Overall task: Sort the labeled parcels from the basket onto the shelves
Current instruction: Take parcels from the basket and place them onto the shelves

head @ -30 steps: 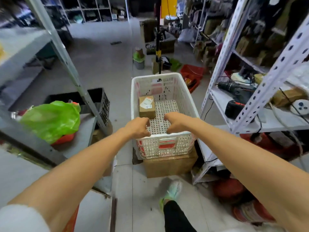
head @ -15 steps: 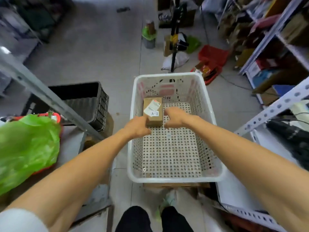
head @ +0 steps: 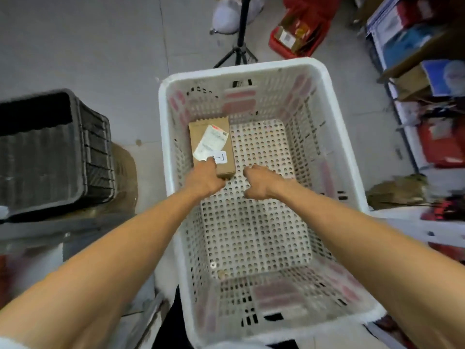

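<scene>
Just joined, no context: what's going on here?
A person is reaching both bare hands into a white basket. The left hand touches the near end of the only parcel, a small brown box labelled A-1 at the basket's far left. The right hand is beside it, not touching. Nothing is lifted yet.

A storeroom: stocked metal shelving (head: 412, 102), plastic crates (head: 50, 152) and goods strewn across concrete floor (head: 88, 46).
</scene>
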The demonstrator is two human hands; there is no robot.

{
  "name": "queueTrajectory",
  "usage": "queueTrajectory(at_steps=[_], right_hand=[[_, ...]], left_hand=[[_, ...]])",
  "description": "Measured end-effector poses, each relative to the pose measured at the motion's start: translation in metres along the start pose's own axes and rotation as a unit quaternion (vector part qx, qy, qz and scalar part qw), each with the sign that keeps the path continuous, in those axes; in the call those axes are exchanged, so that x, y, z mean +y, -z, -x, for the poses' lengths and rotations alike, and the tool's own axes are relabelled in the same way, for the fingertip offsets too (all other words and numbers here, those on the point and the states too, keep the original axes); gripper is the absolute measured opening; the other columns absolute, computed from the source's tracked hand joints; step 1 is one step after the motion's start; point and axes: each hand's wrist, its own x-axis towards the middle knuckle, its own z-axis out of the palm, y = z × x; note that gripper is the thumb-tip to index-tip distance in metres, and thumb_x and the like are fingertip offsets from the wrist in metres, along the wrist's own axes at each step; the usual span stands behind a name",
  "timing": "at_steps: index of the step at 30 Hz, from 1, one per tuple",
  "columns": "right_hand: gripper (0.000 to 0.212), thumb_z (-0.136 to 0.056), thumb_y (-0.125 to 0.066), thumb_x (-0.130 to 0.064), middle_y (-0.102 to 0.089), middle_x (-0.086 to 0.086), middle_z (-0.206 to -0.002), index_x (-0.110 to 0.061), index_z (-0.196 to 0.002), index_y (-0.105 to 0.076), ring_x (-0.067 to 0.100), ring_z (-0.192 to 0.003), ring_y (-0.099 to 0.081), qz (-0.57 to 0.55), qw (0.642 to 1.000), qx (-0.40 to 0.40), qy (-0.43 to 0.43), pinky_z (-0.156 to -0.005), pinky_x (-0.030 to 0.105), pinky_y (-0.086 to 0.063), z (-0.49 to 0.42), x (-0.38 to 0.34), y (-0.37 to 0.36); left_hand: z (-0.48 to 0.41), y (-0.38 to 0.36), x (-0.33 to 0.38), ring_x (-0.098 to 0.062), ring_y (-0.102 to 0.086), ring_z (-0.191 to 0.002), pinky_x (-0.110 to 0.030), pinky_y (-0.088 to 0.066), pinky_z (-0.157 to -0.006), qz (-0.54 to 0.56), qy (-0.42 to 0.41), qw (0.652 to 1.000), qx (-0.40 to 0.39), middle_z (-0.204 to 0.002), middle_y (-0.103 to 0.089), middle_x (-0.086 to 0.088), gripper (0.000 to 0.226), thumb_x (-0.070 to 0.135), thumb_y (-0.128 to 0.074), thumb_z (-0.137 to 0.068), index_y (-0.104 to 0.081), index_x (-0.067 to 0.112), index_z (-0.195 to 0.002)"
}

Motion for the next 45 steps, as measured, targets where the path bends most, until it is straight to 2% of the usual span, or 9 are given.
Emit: queueTrajectory(at_steps=[9, 14, 23, 28, 32, 37, 40, 43, 45], right_hand=[[0.072, -0.087, -0.068, -0.034, -0.038, 0.022, -0.136, -0.004, -0.138, -0.028, 0.039, -0.122, -0.045, -0.166, 0.976, 0.097, -0.101, -0.097, 0.044, -0.042, -0.140, -0.008, -0.005], [0.104, -0.082, -0.074, -0.029, -0.029, 0.027, -0.146, -0.005, -0.150, 0.001, 0.042, -0.130, -0.037, -0.265, 0.952, 0.092, -0.124, -0.104, 0.045, -0.034, -0.188, -0.008, -0.034], [0.035, -0.091, -0.055, -0.012, -0.059, 0.014, -0.115, -0.006, -0.124, -0.046, 0.032, -0.103, -0.056, -0.216, 0.948, 0.205, -0.112, -0.077, 0.037, -0.045, -0.174, 0.019, -0.071], [0.045, -0.081, -0.074, -0.019, -0.059, 0.010, -0.116, -0.007, -0.116, -0.048, 0.027, -0.104, -0.058, -0.418, 0.889, 0.149, -0.114, -0.083, 0.039, -0.052, -0.163, 0.038, -0.073], [0.049, -0.071, -0.080, -0.009, -0.061, 0.012, -0.109, -0.012, -0.104, -0.044, 0.027, -0.096, -0.060, -0.389, 0.895, 0.143, -0.167, -0.077, 0.043, -0.055, -0.147, 0.063, -0.078], [0.072, -0.068, -0.085, -0.024, -0.055, 0.000, -0.114, -0.012, -0.125, -0.042, 0.017, -0.097, -0.055, -0.429, 0.874, 0.027, -0.225, -0.068, 0.023, -0.047, -0.105, 0.088, -0.111], [0.086, -0.067, -0.086, -0.031, -0.056, -0.002, -0.124, -0.013, -0.132, -0.034, 0.017, -0.113, -0.056, -0.532, 0.807, 0.100, -0.237, -0.092, 0.033, -0.050, -0.094, 0.096, -0.138], [0.103, -0.067, -0.086, -0.032, -0.053, -0.004, -0.133, -0.016, -0.145, -0.021, 0.015, -0.120, -0.053, -0.558, 0.789, 0.150, -0.211, -0.101, 0.036, -0.046, -0.089, 0.097, -0.156], [0.106, -0.069, -0.085, -0.027, -0.051, -0.006, -0.138, -0.022, -0.150, -0.015, 0.012, -0.121, -0.052, -0.563, 0.786, 0.177, -0.182, -0.102, 0.033, -0.044, -0.087, 0.097, -0.164]], left_hand=[[-0.106, -0.016, -0.012, -0.037, -0.041, -0.126, -0.043, -0.040, -0.100, -0.018, 0.032, 0.999, -0.031, -0.135, -0.041, -0.020, 0.057, 0.024, -0.055, -0.088, -0.033, 0.002, -0.135], [-0.130, -0.033, -0.021, -0.034, -0.034, -0.128, -0.040, -0.039, -0.101, 0.012, 0.070, 0.997, 0.009, -0.139, -0.031, -0.018, 0.073, 0.019, -0.064, -0.083, -0.023, 0.003, -0.141], [-0.140, -0.055, -0.020, -0.037, -0.010, -0.142, -0.037, -0.021, -0.114, 0.105, 0.162, 0.981, 0.032, -0.154, -0.004, -0.021, 0.104, 0.008, -0.070, -0.079, 0.007, 0.006, -0.150], [-0.141, -0.073, -0.031, -0.034, -0.024, -0.137, -0.036, -0.022, -0.116, 0.085, 0.155, 0.982, 0.061, -0.147, -0.023, -0.019, 0.105, 0.018, -0.074, -0.075, -0.003, -0.004, -0.148], [-0.130, -0.100, -0.028, -0.032, -0.038, -0.127, -0.039, -0.034, -0.108, 0.113, 0.094, 0.984, 0.098, -0.138, -0.035, -0.015, 0.081, 0.019, -0.074, -0.079, -0.024, 0.001, -0.140], [-0.120, -0.137, -0.023, -0.031, -0.046, -0.117, -0.046, -0.042, -0.099, 0.260, 0.083, 0.961, 0.037, -0.126, -0.045, -0.013, 0.063, 0.027, -0.079, -0.074, -0.038, 0.015, -0.120], [-0.118, -0.158, -0.027, -0.032, -0.054, -0.113, -0.050, -0.048, -0.094, 0.291, 0.082, 0.952, -0.050, -0.124, -0.050, -0.014, 0.080, 0.037, -0.086, -0.061, -0.038, 0.018, -0.122], [-0.110, -0.165, -0.024, -0.027, -0.044, -0.128, -0.044, -0.042, -0.104, 0.322, 0.054, 0.939, -0.105, -0.140, -0.043, -0.007, 0.121, 0.049, -0.086, -0.048, -0.019, 0.029, -0.147], [-0.104, -0.173, -0.023, -0.020, -0.040, -0.132, -0.031, -0.038, -0.104, 0.365, 0.037, 0.921, -0.129, -0.145, -0.039, -0.002, 0.123, 0.028, -0.087, -0.061, -0.004, 0.029, -0.151]])
